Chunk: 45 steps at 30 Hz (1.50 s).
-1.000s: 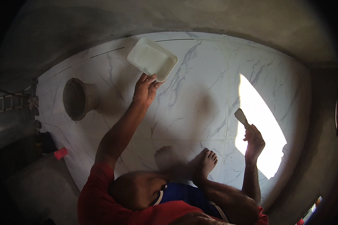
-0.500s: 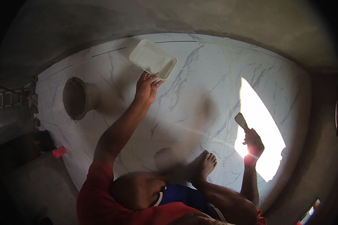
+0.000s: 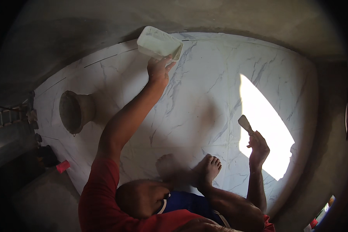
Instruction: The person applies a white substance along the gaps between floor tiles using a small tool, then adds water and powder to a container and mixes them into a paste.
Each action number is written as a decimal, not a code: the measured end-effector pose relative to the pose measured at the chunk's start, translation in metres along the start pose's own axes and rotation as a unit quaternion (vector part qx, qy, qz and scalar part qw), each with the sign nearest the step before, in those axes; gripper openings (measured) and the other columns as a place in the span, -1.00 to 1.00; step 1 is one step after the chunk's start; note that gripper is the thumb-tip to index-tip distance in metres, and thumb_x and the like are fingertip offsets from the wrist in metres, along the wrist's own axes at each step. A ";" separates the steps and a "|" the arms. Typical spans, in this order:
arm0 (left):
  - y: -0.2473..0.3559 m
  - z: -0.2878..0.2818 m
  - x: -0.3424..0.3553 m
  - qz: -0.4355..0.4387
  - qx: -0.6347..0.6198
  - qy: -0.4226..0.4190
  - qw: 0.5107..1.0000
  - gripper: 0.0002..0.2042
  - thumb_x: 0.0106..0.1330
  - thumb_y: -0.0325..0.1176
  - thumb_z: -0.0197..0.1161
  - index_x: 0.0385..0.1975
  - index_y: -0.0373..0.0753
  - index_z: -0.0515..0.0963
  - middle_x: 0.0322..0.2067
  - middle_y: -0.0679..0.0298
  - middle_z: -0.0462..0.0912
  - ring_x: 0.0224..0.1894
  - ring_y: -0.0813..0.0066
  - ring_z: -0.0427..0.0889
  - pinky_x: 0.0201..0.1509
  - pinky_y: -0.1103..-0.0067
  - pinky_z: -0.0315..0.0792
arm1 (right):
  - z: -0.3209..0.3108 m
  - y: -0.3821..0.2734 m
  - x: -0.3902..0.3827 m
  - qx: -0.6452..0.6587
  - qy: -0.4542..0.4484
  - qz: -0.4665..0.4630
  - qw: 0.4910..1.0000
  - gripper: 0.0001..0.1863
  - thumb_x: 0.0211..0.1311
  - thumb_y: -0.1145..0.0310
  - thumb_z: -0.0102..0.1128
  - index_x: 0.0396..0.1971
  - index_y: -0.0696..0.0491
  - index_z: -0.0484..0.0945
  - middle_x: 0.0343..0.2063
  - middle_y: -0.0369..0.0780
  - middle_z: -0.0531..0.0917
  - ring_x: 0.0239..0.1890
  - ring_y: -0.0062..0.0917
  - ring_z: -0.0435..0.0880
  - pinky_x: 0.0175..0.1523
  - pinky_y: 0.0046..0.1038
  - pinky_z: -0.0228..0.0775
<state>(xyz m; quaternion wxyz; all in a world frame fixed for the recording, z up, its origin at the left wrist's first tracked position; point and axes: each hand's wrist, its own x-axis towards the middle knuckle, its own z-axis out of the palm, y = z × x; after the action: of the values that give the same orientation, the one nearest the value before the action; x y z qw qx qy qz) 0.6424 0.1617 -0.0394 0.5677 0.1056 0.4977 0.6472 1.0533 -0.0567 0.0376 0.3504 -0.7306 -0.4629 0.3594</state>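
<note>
My left hand (image 3: 159, 71) reaches far forward, fingers closed on the near edge of a pale rectangular plastic tray (image 3: 156, 41). Its hollow side shows, tilted toward me, close to the far wall. Over the right part of the floor, my right hand (image 3: 259, 148) grips the handle of a small putty knife (image 3: 244, 123). The blade points forward and a little left, near the sunlit patch. Whatever lies in the tray, beyond a whitish smear, I cannot make out.
A grey bucket (image 3: 70, 113) leans on its side at the left of the white marble-patterned floor (image 3: 189, 123). Farther left sits a small red cylinder (image 3: 63, 166). A rough grey wall (image 3: 220, 17) bounds the far side. My bare foot (image 3: 211, 167) rests on the floor near the middle.
My left hand has carried the tray forward toward the far wall and tipped it somewhat. The right hand with the putty knife has shifted only slightly.
</note>
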 end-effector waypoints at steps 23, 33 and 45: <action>-0.038 0.076 0.011 0.060 0.011 0.164 0.985 -0.44 0.12 -0.71 0.40 0.09 -0.22 0.32 0.08 0.22 0.45 0.07 0.23 0.56 0.18 0.16 0.60 | -0.009 0.021 0.011 0.023 0.010 0.007 1.000 -0.66 0.36 0.57 0.21 0.08 0.35 0.54 -0.23 -0.06 0.72 -0.30 -0.49 0.70 -0.36 -0.48 0.63; -0.038 0.066 0.018 0.080 0.039 0.165 0.982 -0.43 0.12 -0.72 0.40 0.11 -0.23 0.32 0.09 0.21 0.45 0.08 0.22 0.56 0.21 0.12 0.58 | -0.009 0.024 0.016 0.045 0.008 0.017 0.999 -0.67 0.35 0.59 0.20 0.08 0.33 0.55 -0.23 -0.08 0.72 -0.30 -0.50 0.70 -0.35 -0.48 0.64; -0.008 0.015 0.031 0.105 0.031 0.193 0.975 -0.43 0.10 -0.71 0.42 0.09 -0.27 0.32 0.07 0.17 0.46 0.05 0.19 0.58 0.14 0.17 0.64 | 0.006 0.024 0.024 0.055 -0.010 0.014 0.998 -0.66 0.34 0.59 0.21 0.09 0.34 0.54 -0.23 -0.08 0.72 -0.30 -0.50 0.70 -0.35 -0.48 0.64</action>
<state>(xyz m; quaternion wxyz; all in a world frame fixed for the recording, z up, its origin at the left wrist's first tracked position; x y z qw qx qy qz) 0.6479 0.1943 -0.0519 0.3859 0.0482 0.6041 0.6956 1.0659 -0.0412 0.0094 0.3807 -0.7130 -0.4353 0.3966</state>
